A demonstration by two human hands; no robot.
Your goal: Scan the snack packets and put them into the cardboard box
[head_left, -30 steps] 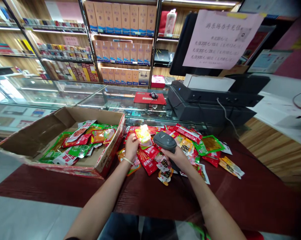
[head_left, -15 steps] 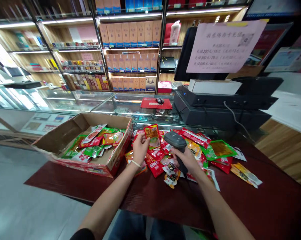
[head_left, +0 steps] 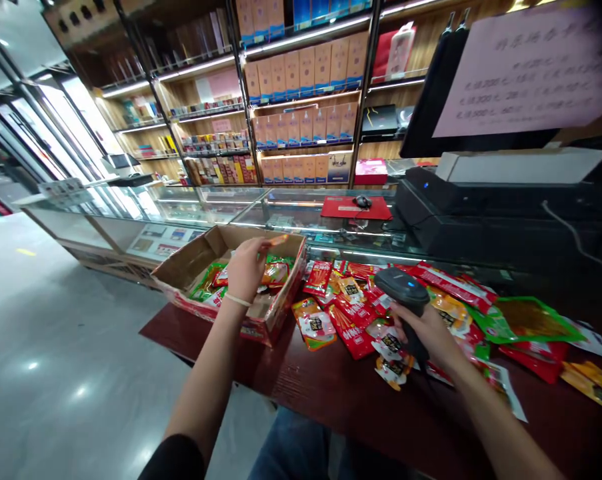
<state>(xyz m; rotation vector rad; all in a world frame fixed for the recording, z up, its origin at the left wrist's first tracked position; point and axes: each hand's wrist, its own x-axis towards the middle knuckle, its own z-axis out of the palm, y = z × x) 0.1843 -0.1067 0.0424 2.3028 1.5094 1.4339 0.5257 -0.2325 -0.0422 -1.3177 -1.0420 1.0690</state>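
Observation:
Above the open cardboard box (head_left: 275, 327), my left hand (head_left: 248, 267) is closed on a snack packet (head_left: 279, 239), seen nearly edge-on between the fingertips. Several green, red and orange snack packets lie inside the box, partly hidden behind my hand and wrist. My right hand (head_left: 423, 330) grips the handle of a dark barcode scanner (head_left: 402, 288), its head turned left over the loose pile. That pile holds red packets (head_left: 351, 330), a white and orange packet (head_left: 315, 325) and a large green-edged packet (head_left: 531, 319), all on the dark red tabletop (head_left: 301, 380).
A glass counter (head_left: 281, 207) runs behind the table, carrying a red mouse pad (head_left: 335, 207) and a computer mouse (head_left: 362, 201). At the right stand a monitor with a pink paper sign (head_left: 525, 80) and a black cash drawer (head_left: 461, 230). Shelves of boxes (head_left: 301, 73) line the wall.
My left hand has carried the packet leftward from over the pile to above the box. My right hand still holds the scanner over the pile. The view has turned left.

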